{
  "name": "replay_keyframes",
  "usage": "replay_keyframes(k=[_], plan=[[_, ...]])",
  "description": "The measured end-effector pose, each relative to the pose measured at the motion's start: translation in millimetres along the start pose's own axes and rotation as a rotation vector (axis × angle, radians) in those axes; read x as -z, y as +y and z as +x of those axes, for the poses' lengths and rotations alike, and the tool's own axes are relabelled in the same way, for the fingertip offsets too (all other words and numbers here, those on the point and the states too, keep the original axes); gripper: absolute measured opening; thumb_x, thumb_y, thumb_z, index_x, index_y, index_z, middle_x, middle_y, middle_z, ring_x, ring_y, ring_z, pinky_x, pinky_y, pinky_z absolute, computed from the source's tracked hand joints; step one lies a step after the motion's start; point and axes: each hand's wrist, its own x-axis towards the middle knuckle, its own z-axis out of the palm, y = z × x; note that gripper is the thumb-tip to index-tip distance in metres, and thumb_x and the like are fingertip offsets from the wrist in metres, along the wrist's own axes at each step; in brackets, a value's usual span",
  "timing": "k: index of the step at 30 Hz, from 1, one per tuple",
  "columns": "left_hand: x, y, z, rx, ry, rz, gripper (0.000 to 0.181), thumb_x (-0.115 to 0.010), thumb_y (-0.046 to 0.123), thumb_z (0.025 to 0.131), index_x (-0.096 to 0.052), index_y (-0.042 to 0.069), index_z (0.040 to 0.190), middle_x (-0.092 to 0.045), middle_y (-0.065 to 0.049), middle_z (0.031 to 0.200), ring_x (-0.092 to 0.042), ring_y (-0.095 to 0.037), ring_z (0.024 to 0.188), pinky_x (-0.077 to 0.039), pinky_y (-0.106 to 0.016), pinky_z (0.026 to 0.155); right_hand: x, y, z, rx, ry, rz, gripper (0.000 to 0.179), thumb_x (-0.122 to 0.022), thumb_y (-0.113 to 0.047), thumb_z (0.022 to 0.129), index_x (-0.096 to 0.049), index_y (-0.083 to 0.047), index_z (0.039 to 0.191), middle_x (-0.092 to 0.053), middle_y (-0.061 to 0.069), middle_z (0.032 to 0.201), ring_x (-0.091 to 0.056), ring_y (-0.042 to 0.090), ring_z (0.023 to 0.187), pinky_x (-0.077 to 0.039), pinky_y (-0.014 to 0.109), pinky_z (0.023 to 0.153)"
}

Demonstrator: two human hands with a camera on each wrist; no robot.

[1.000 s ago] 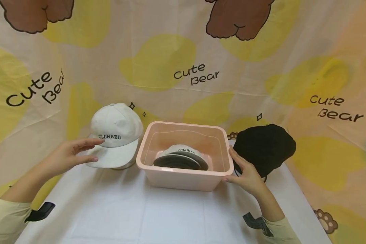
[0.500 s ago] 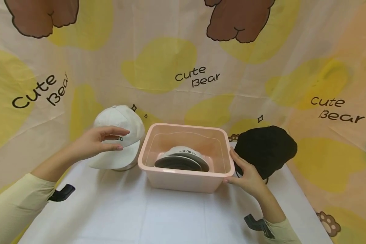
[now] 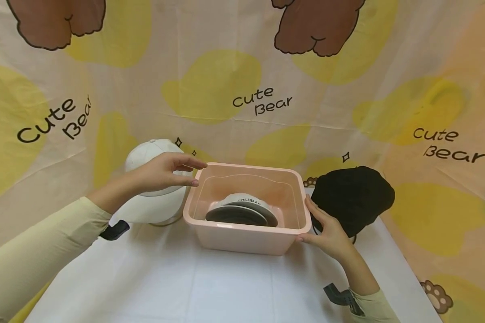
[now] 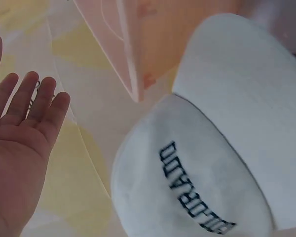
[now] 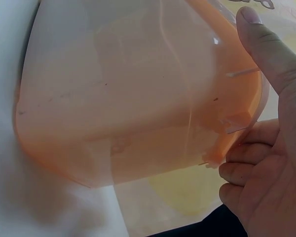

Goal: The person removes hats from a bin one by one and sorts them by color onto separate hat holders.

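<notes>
Gripped by right hand (image 3: 327, 232): pink plastic bin (image 3: 240, 242), at its right end. Bin's long axis is set between both hands — nothing held by left hand (image 3: 165, 172), fingers parted, near bin's left rim — white COLORADO baseball cap (image 4: 232, 131) left of bin.

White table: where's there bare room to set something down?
The widest bare patch is the table before the pink bin, between left sleeve and right sleeve. Crowded: left of the bin, with white cap and left hand; right, with black hat and right hand. Inside, stacked caps leave a gap on their right.
</notes>
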Motion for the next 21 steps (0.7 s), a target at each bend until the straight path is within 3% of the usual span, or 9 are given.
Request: replay_keyframes(k=[8,15,21], plan=[[-14.6,14.7,30.8,0.007,-0.078,-0.071,0.05,-0.083,0.029,0.088,-0.068,0.018,0.134,-0.068,-0.003,0.135,-0.059,-0.029,0.132,-0.045,-0.049,0.115,-1,2,0.4,0.019,0.005,0.005,0.109,-0.094,-0.037,0.072,-0.033,-0.018,0.161,-0.029,0.006,0.167,-0.028,0.043,0.151,-0.035,0.072,0.108],[-32.5,22.0,54.4,-0.037,-0.167,-0.224,0.05,-0.081,0.015,0.09,-0.064,0.003,0.136,-0.065,-0.011,0.139,-0.057,-0.034,0.133,-0.043,-0.052,0.116,-1,3,-0.3,0.025,0.012,0.009,0.109,-0.094,-0.036,0.072,-0.034,-0.019,0.161,-0.029,0.004,0.167,-0.028,0.042,0.152,-0.034,0.073,0.109],[-50.4,24.3,74.2,-0.077,-0.245,-0.232,0.049,-0.08,0.007,0.089,-0.064,0.0,0.135,-0.066,-0.013,0.137,-0.06,-0.03,0.13,-0.046,-0.049,0.114,0,2,0.2,0.022,0.01,0.022,0.11,-0.094,-0.036,0.071,-0.034,-0.018,0.161,-0.03,0.004,0.167,-0.028,0.041,0.152,-0.034,0.072,0.11]])
